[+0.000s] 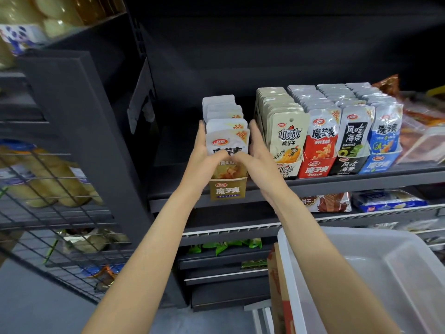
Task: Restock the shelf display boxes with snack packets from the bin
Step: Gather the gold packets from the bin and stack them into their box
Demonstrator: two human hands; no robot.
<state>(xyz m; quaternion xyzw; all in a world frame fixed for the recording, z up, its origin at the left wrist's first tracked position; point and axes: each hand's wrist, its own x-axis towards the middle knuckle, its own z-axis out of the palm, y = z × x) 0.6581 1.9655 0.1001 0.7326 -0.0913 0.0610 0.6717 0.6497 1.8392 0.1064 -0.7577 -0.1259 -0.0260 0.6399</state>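
Note:
A tan display box [227,189] stands at the front edge of the dark shelf [361,180], holding a row of white and tan snack packets [226,131]. My left hand [203,155] grips the left side of the front packets, thumb across the front one. My right hand [256,153] holds the right side of the same packets, thumb on the front. To the right stand full display boxes: beige [287,143], red [321,150], black [354,145] and blue [382,143]. The clear plastic bin [313,273] sits at lower right, its visible inside bare.
A wire rack [48,189] with bagged goods hangs at the left on a dark upright. Lower shelves hold green packets [224,247] and biscuit packs [327,201]. Loose orange bags [423,121] lie on the shelf's right end. A cardboard box [277,285] leans against the bin.

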